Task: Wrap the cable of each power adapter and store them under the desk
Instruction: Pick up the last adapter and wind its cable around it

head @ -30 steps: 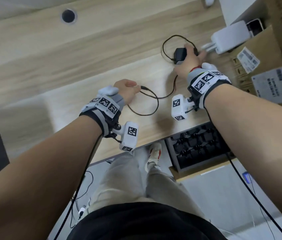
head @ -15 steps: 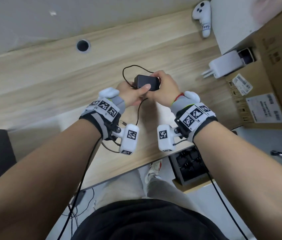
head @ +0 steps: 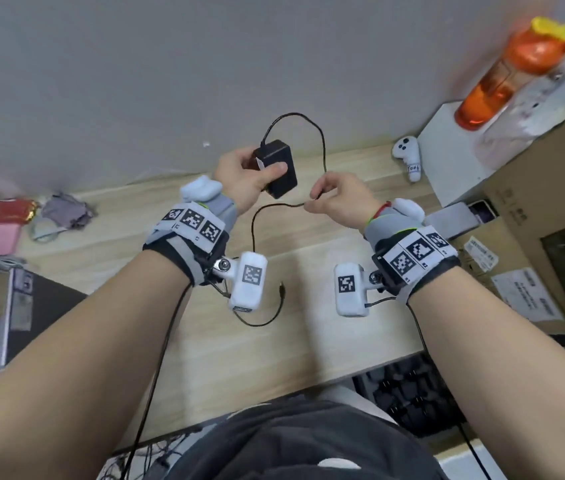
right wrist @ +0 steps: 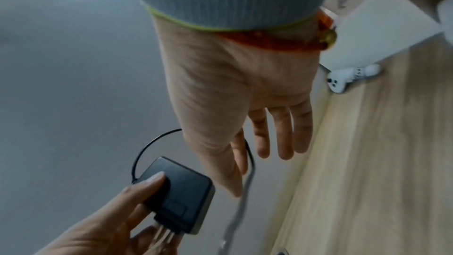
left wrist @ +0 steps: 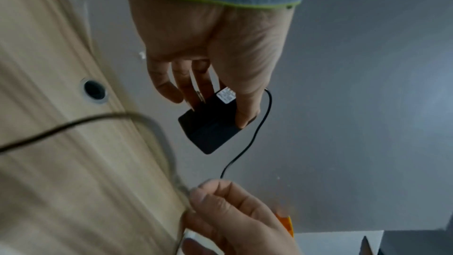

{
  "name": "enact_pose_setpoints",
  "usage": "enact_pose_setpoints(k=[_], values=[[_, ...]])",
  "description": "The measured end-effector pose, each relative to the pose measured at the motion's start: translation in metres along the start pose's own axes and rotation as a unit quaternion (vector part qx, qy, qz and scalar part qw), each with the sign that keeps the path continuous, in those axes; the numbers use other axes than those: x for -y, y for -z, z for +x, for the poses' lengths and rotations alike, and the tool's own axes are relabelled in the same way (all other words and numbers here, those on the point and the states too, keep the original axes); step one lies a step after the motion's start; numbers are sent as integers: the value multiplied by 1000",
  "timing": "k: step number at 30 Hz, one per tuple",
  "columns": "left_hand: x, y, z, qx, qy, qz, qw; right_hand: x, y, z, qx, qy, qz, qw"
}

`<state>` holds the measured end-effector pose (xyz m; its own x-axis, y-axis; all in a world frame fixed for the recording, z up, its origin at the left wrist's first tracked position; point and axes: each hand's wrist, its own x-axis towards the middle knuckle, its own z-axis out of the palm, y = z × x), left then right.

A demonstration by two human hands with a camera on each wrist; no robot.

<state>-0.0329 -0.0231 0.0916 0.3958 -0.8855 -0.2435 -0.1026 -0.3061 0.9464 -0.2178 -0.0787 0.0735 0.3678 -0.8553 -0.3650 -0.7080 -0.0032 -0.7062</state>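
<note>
Two hands up over the desk point(head: 204, 344), working one adapter. Desk top is just the backdrop here: the work is held in the air above it so the cable can hang free and not snag.

Cardboard box point(head: 547, 202) sits at the desk's right end, white box point(head: 447, 157) against it with an orange bottle point(head: 502, 74) on top; white controller point(head: 407, 157) lies near the wall. None of it in the way.

Under the desk edge, a tray point(head: 412, 396) of dark items shows by the person's right leg. Probably the storage spot, but contents are too dark to tell.

Left hand point(head: 243, 178) is closed round the black adapter point(head: 279, 168), thumb across the top face, fingers underneath near the prongs. Likely held that way to act as a fixed core for winding.

Right hand point(head: 339, 199) pinches the cable point(head: 322, 147) between thumb and forefinger just right of the adapter; other fingers loosely extended. Pinch point sets the slack: cable loops up and over from the adapter's far end to the pinch, then drops away.

Tail runs down between the wrists, plug point(head: 282, 291) hanging above the desk. No turns on the adapter yet, so wrapping looks about to start. Risk: thin cable slipping from the pinch.
</note>
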Motion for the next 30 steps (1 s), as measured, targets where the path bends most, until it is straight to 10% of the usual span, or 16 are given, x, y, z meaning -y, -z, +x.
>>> enact_pose_setpoints(k=[7, 18, 30], values=[[-50, 32, -19, -12, -67, -20, 997, 35, 31, -15, -16, 31, -22, 999], [-109, 35, -58, 125, -95, 29, 987, 112, 74, -40, -66, 284, 28, 956], [-130, 44, -66, -32, -133, -55, 989, 129, 58, -53, -56, 285, 182, 940]])
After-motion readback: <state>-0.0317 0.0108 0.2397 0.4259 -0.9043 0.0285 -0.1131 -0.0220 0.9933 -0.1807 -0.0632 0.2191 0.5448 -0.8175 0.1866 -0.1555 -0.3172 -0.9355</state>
